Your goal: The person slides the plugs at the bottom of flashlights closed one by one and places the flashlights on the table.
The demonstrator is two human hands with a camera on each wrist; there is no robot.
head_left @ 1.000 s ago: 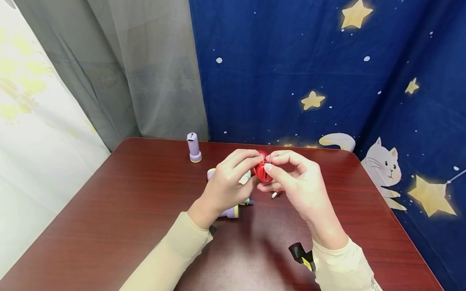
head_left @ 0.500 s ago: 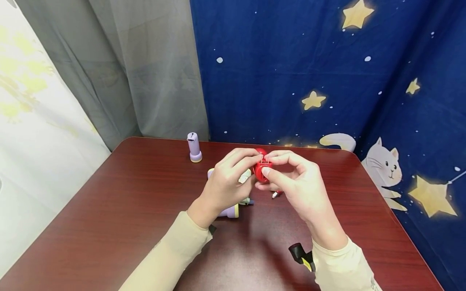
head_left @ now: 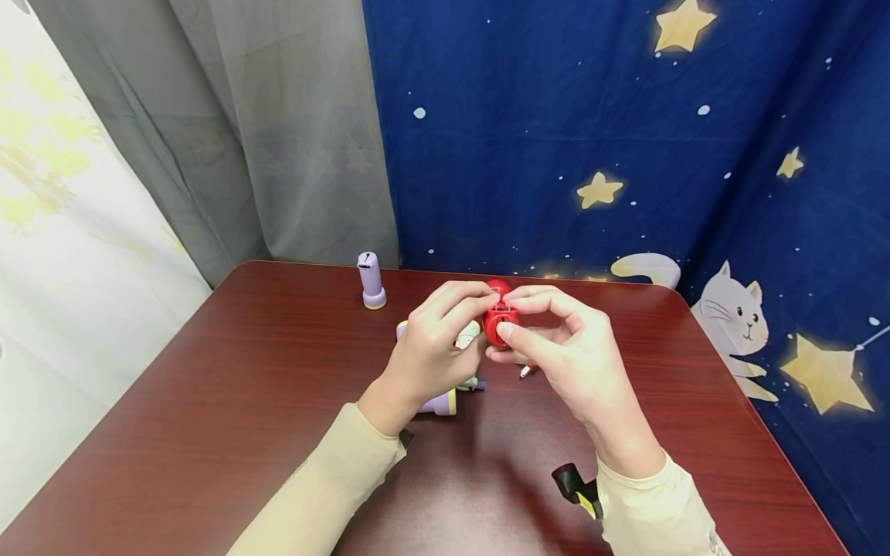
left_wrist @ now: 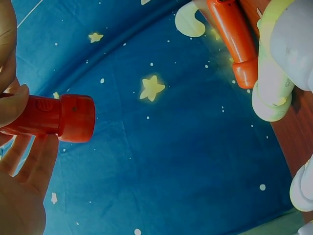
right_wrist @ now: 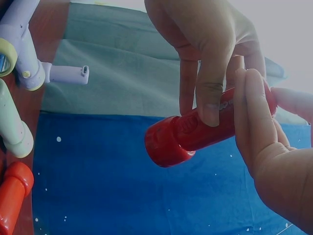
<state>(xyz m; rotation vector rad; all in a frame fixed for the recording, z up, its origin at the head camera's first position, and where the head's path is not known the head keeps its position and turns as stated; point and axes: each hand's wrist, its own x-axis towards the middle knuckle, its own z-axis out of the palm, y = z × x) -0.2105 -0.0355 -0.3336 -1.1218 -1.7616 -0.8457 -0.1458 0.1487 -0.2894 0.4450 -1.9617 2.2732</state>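
Both hands hold a red flashlight (head_left: pixel 497 324) above the table, its slotted tail end toward the head view. Two thin prongs stand up at that end, between the index fingertips. My left hand (head_left: pixel 433 340) grips the barrel from the left side. From the right, my right hand (head_left: pixel 580 347) has its thumb on the tail end and fingers along the body. In the left wrist view the flashlight's wide head (left_wrist: pixel 77 118) sticks out past the fingers. The right wrist view shows the barrel and its ribbed button (right_wrist: pixel 187 123); fingers partly cover the rest.
A lavender flashlight (head_left: pixel 371 282) stands upright at the table's back. Behind the left hand lie another lavender flashlight (head_left: pixel 439 405) and a pale green one (left_wrist: pixel 272 83). A second red flashlight (left_wrist: pixel 235 41) lies beside them. A black object (head_left: pixel 572 485) sits by the right sleeve.
The red flashlight has shifted slightly left and up, its tail end turning a little with the right thumb. Both hands keep hold of it; the other flashlights have stayed in place.
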